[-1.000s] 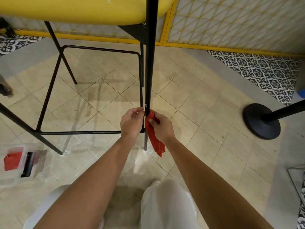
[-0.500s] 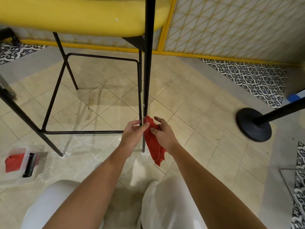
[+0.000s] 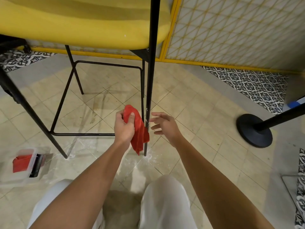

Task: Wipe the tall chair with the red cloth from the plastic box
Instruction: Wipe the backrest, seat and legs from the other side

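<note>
The tall chair has a yellow seat [image 3: 79, 22] on thin black metal legs. Its nearest leg [image 3: 151, 80] runs straight down the middle of the view. My left hand [image 3: 123, 128] grips the red cloth [image 3: 139, 133] just left of that leg, and the cloth hangs down beside it. My right hand [image 3: 163, 123] is open with spread fingers just right of the leg, holding nothing. The clear plastic box [image 3: 18, 176] lies on the floor at lower left with another red cloth [image 3: 22, 162] inside.
A black footrest bar [image 3: 82, 134] links the chair legs low down. A black stanchion base [image 3: 254, 130] with its pole stands on the floor at right. A yellow-framed lattice panel [image 3: 231, 30] closes the back. My knees in white trousers [image 3: 165, 204] are below.
The red cloth has passed from my right hand to my left. My right hand has let go and opened to the right of the leg. The view has tilted upward.
</note>
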